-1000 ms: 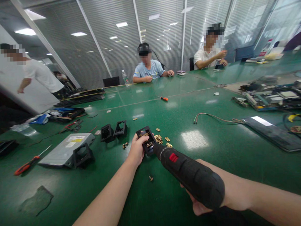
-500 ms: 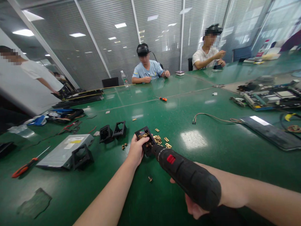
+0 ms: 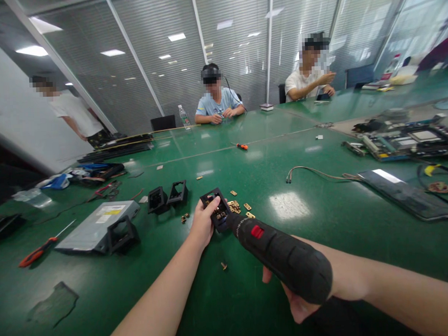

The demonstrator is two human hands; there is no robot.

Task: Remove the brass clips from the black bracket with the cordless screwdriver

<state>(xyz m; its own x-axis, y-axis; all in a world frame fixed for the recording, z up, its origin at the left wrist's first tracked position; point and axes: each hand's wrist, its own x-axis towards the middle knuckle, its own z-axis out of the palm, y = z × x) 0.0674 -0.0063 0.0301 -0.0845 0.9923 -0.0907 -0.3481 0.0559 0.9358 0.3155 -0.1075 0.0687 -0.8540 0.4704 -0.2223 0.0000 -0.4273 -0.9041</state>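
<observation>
A black plastic housing (image 3: pixel 223 226) with brass-coloured pieces inside is gripped by my left hand (image 3: pixel 203 223), the thumb reaching over its opening. My right hand (image 3: pixel 300 305) is wrapped round the handle of a black cordless screwdriver drill (image 3: pixel 282 261) with a red switch on top. The drill's nose is at the housing's right side; its bit cannot be made out. Small brass plates (image 3: pixel 233 206) lie just beyond the housing. One screw (image 3: pixel 223 266) rests nearer me, and several small brass parts (image 3: pixel 184 218) are left of my hand.
Black housings (image 3: pixel 158 198) and a metal disc drive (image 3: pixel 101 221) are on the left, beside an orange-handled screwdriver (image 3: pixel 38 252). Circuit boards (image 3: pixel 410 144) and a dark flat panel (image 3: pixel 405 196) with cables lie right. People sit across the green table (image 3: pixel 261 171).
The drill's rear has shifted slightly right, and my left thumb sits a little higher on the housing. At the back left, the standing person has moved to the right.
</observation>
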